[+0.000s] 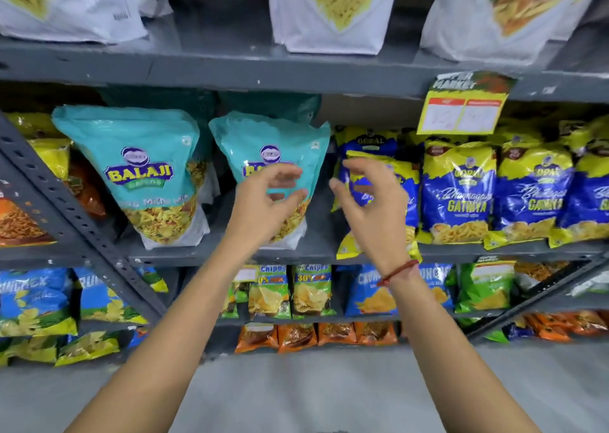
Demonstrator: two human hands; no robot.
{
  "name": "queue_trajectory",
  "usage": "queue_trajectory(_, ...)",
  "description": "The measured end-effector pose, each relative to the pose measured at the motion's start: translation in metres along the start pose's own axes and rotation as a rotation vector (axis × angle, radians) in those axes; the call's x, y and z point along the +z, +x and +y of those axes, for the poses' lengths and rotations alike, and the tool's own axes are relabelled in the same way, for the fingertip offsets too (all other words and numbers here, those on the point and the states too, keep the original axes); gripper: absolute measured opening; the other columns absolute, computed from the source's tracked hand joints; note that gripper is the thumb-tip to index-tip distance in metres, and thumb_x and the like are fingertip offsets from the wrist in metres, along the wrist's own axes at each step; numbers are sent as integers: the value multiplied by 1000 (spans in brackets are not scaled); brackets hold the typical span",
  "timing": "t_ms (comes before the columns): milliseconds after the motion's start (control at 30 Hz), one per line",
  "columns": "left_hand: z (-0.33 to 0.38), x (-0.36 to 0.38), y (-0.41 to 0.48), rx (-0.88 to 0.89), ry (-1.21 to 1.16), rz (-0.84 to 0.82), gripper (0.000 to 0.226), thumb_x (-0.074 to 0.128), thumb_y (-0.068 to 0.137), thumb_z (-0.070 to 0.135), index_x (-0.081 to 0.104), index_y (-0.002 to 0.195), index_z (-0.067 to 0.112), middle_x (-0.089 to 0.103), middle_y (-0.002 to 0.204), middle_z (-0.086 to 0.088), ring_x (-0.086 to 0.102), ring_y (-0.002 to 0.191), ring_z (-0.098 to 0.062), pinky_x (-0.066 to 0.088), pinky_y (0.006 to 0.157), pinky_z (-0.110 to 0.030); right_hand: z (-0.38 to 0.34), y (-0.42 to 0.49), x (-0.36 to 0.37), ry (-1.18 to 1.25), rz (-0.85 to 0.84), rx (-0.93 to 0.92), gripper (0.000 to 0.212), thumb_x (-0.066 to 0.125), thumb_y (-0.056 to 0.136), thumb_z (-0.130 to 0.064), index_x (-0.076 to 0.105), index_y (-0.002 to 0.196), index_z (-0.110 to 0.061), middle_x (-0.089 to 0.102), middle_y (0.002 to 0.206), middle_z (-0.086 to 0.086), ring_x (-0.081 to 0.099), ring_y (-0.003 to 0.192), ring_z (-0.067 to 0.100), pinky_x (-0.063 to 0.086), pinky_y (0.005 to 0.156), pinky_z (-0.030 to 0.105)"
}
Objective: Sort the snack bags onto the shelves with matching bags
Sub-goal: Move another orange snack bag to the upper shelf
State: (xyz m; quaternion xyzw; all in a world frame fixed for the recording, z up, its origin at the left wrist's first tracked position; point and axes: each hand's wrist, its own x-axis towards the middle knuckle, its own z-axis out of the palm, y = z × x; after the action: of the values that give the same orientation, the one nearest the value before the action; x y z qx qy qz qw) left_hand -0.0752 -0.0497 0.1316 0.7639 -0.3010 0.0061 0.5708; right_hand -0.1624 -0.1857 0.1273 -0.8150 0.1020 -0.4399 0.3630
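Head view looks at grey metal shelves (230, 254) stocked with snack bags. Both hands are raised in front of the middle shelf, fingers curled and spread apart, and neither one grips anything. The left hand (263, 198) hovers in front of a teal bag (280, 136) that stands upright on the middle shelf, with a second teal bag (138, 169) of the same kind standing to its left. The right hand (372, 202), with a red thread (398, 271) around its wrist, hovers in front of a blue and yellow bag (379, 165) that leans at the left end of a row of matching blue and yellow bags (458, 195). A yellow price tag (461, 106) hangs from the shelf edge above that row. White bags (333, 11) sit on the top shelf, and smaller chip bags (309, 291) fill the lower shelves.
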Motion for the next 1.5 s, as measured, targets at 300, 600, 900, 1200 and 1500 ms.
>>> queue_trajectory(300, 161, 33, 70, 460, -159, 43, 27, 69, 77, 15, 62, 104, 17, 64, 94, 11, 61, 86, -2, 53, 69, -16, -46, 100, -126, 59, 358, -251, 21, 67, 84, -20, 59, 104, -20, 61, 99, -2, 62, 92, 13, 57, 76, 38)
queue_trajectory(600, 172, 96, 130, 322, 225, -89, 99, 74, 74, 24, 7, 146, 10, 19, 154, -12, 21, 140, -24, 21, 111, -32, 12, 170, -180, -51, 46, 83, 104, 83, 67, -39, 20, 147, -19, 44, 143, 10, 47, 125, 18, 35, 93, 18)
queue_trajectory(900, 178, 100, 152, 140, 230, -244, 93, 80, 67, 32, 26, 141, 15, 40, 146, -3, 42, 128, -22, 35, 92, -27, 28, 192, -185, -77, -179, 199, 109, 78, 72, -37, 5, 150, -14, 32, 153, 10, 38, 135, 27, 37, 100, 31)
queue_trajectory(1200, 201, 138, 156, 158, 95, -221, 87, 82, 63, 24, 35, 135, 15, 48, 139, -4, 48, 122, -23, 41, 88, -28, 40, 200, -227, -33, -139, 162, 122, 82, 51, -62, 19, 148, -24, 42, 149, 7, 46, 131, 24, 42, 107, 46)
queue_trajectory(1500, 233, 214, 159, 183, 134, -327, 89, 78, 69, 33, 28, 139, 11, 43, 142, -8, 45, 124, -27, 42, 88, -34, 73, 205, -300, -56, -113, 170, 79, 83, 64, -32, 40, 130, -30, 55, 133, -6, 54, 120, 14, 45, 102, 36)
